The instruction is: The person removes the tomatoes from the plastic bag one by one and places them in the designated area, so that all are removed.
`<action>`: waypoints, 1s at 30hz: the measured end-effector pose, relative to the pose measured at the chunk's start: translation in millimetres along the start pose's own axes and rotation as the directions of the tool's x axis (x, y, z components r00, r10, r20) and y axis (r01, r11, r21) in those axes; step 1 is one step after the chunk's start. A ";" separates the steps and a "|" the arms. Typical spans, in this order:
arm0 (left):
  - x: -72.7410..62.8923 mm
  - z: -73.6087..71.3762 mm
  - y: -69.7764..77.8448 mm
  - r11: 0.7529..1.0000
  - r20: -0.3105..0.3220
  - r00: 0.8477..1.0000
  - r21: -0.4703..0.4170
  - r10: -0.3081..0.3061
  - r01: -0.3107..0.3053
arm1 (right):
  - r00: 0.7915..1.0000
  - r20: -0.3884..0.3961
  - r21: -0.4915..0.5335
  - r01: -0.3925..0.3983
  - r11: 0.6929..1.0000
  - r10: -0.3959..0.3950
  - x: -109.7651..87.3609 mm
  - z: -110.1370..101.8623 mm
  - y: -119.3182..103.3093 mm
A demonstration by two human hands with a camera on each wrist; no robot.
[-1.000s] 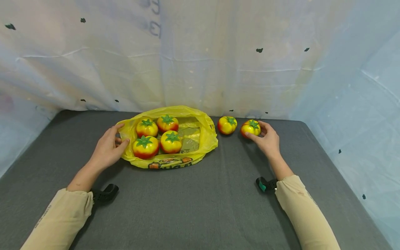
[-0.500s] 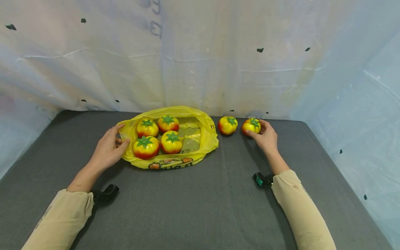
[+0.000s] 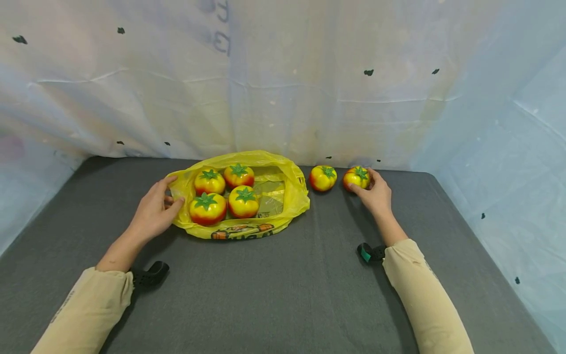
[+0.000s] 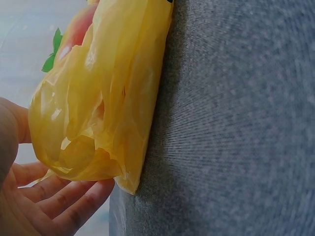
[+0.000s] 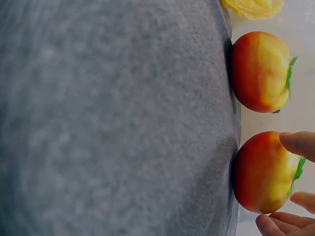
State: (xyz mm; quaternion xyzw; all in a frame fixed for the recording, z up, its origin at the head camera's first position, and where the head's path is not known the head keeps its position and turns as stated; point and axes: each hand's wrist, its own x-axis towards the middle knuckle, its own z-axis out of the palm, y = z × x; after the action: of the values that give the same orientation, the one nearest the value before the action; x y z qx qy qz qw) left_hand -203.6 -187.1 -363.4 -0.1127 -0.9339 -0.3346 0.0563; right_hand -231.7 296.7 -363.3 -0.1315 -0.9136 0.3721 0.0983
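A yellow plastic bag (image 3: 294,196) lies with its mouth spread wide, and several red-and-yellow tomatoes (image 3: 207,209) with green leaf tops sit in its left part. My left hand (image 3: 152,209) rests against the bag's left end, its fingers (image 4: 74,206) fairly straight and touching the plastic in the left wrist view. To the right of the bag stand two more tomatoes. One tomato (image 3: 323,178) stands alone beside the bag. My right hand (image 3: 376,196) holds the other tomato (image 5: 263,172), thumb on its near side and fingers on its right side; it appears to rest on the table.
The dark grey table (image 3: 274,295) runs back to a hanging pale plastic sheet (image 3: 283,98). Another sheet (image 3: 508,196) hangs along the right side. Each wrist wears a black strap-mounted device (image 3: 152,273).
My right wrist and forearm have swung slightly left, and the tomato in that hand has turned a little. My left hand and the bag stay essentially as they were.
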 end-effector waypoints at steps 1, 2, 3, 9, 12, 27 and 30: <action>-0.1 -0.1 -0.1 1.000 0.001 1.000 -0.001 -0.002 0.002 | 1.000 0.003 -0.001 -0.001 1.000 0.001 -0.2 -0.6 0.1; -0.2 -0.2 0.0 1.000 0.002 1.000 -0.001 -0.003 0.003 | 1.000 0.006 0.001 -0.004 1.000 0.004 -0.8 -1.3 -0.1; -0.2 -0.4 0.2 1.000 0.003 1.000 -0.002 -0.005 0.005 | 1.000 0.008 0.004 -0.006 1.000 0.006 -1.1 -2.1 0.1; -0.1 -1.0 1.4 1.000 0.009 1.000 -0.006 -0.012 0.012 | 1.000 0.010 0.027 -0.027 0.999 0.026 -4.4 -7.4 -0.5; 0.1 -1.2 0.8 1.000 0.008 1.000 -0.006 -0.009 0.009 | 1.000 0.003 0.039 -0.024 0.999 0.023 -7.1 -9.0 -2.6; -0.1 -0.7 1.9 1.000 -0.006 1.000 -0.002 0.003 -0.003 | 0.986 -0.079 0.177 0.158 0.971 -0.146 -26.7 -3.0 -34.3; -0.3 -0.8 2.4 1.000 -0.007 1.000 -0.001 0.006 -0.006 | 0.984 -0.072 0.194 0.173 0.966 -0.162 -29.9 0.9 -40.9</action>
State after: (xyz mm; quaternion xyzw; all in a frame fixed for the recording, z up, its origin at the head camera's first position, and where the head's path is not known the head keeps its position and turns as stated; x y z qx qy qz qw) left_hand -202.7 -185.8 -361.4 -0.1142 -0.9331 -0.3355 0.0606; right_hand -210.5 258.6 -337.5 -0.0537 -0.8764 0.4484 0.1675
